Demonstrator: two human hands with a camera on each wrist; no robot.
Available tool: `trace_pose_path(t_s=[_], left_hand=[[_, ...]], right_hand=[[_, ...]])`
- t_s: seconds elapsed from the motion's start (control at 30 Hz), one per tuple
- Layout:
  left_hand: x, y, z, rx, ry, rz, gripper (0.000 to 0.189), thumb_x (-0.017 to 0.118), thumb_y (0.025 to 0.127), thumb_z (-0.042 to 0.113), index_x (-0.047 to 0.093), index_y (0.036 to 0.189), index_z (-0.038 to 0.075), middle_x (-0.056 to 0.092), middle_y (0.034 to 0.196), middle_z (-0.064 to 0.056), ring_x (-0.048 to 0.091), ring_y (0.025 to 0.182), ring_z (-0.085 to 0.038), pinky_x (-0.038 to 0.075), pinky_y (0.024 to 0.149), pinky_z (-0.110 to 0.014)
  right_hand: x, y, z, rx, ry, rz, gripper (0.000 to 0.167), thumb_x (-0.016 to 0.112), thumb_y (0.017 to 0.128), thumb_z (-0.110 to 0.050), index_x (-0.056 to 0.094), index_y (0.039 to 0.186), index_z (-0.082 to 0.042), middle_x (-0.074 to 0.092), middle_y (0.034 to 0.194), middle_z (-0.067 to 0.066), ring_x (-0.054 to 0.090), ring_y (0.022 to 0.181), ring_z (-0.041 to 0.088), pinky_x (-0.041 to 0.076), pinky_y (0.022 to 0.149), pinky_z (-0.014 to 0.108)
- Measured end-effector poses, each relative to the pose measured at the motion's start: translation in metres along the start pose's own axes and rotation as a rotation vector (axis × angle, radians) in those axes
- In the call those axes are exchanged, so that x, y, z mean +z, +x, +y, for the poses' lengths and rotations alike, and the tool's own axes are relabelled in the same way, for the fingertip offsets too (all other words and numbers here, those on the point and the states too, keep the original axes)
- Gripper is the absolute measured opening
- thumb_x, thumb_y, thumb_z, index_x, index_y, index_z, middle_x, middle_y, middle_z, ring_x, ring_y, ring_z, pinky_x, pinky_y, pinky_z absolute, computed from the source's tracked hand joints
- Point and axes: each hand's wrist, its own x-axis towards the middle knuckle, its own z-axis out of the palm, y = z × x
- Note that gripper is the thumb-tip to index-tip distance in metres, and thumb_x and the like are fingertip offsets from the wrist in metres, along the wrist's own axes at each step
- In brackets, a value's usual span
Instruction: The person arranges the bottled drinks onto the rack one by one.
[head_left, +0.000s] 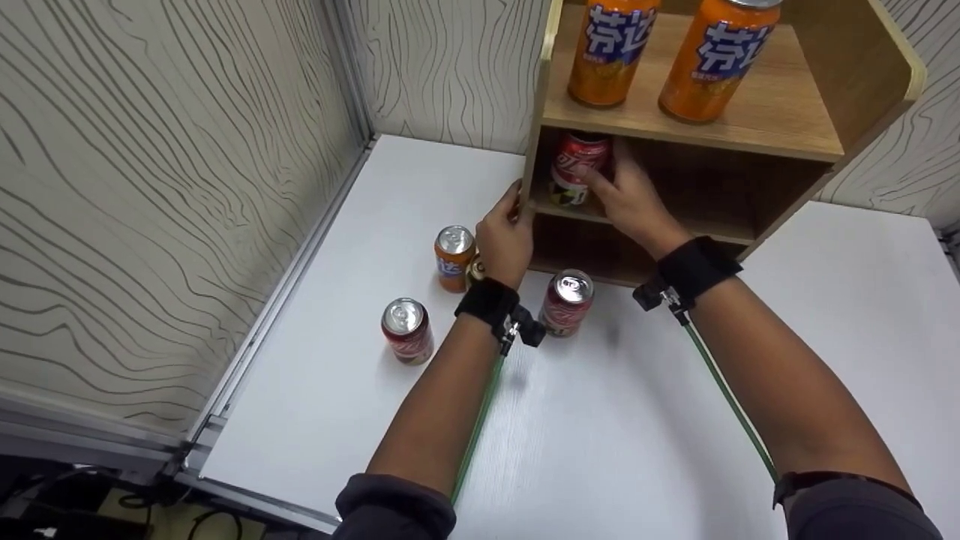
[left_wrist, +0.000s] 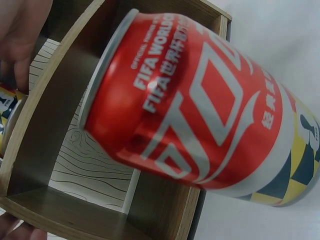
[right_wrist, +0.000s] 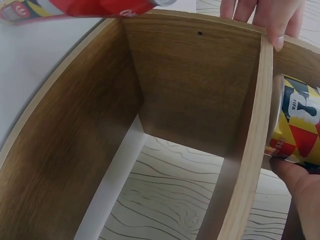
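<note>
My right hand [head_left: 634, 199] holds a red Coca-Cola can [head_left: 573, 154] upright inside the middle compartment of a wooden shelf [head_left: 870, 86], close to its left wall. In the right wrist view the can's yellow, checkered base [right_wrist: 302, 112] shows beside the shelf board, with the thumb along it. My left hand [head_left: 506, 244] grips the shelf's left side panel; its thumb lies on the front edge, its fingers round the outside. Just beneath my left wrist stands another red Coca-Cola can [head_left: 566, 304], which looms large in the left wrist view.
Two orange Fanta cans [head_left: 611, 56] stand on the upper board. On the white table [head_left: 322, 330], left of my left forearm, are a red can [head_left: 407, 334] and an orange can [head_left: 451, 262]. Another can top [head_left: 474, 271] is partly hidden behind my left hand. Patterned walls [head_left: 187, 187] enclose the table.
</note>
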Motion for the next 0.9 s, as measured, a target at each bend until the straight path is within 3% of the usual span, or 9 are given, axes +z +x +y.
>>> trace_pose_path(t_s=[0.43, 0.7, 0.9], left_hand=[[0.000, 0.001, 0.001, -0.003, -0.004, 0.004, 0.038, 0.066, 0.095, 0.020, 0.063, 0.132, 0.014, 0.068, 0.119, -0.003, 0.066, 0.096, -0.008, 0.051, 0.076, -0.018], [0.000, -0.001, -0.001, -0.003, -0.010, 0.008, 0.037, 0.066, 0.095, 0.019, 0.063, 0.131, 0.012, 0.069, 0.116, -0.005, 0.066, 0.094, -0.009, 0.051, 0.074, -0.018], [0.000, -0.003, -0.002, -0.009, -0.019, 0.010, 0.037, 0.066, 0.095, 0.019, 0.063, 0.131, 0.011, 0.069, 0.115, -0.006, 0.067, 0.095, -0.010, 0.052, 0.075, -0.019]], right_hand=[[0.002, 0.003, -0.003, 0.078, -0.026, -0.032, 0.092, 0.054, 0.094, -0.056, 0.004, 0.157, -0.011, 0.014, 0.160, 0.013, 0.013, 0.145, 0.019, 0.009, 0.115, 0.027], [0.003, 0.000, 0.002, 0.071, -0.035, -0.028, 0.092, 0.055, 0.093, -0.057, 0.007, 0.157, -0.011, 0.019, 0.159, 0.015, 0.017, 0.144, 0.023, 0.011, 0.116, 0.033], [0.003, -0.005, 0.010, 0.080, -0.108, -0.061, 0.094, 0.054, 0.092, -0.059, 0.007, 0.157, -0.012, 0.017, 0.159, 0.017, 0.016, 0.144, 0.030, 0.010, 0.117, 0.042]])
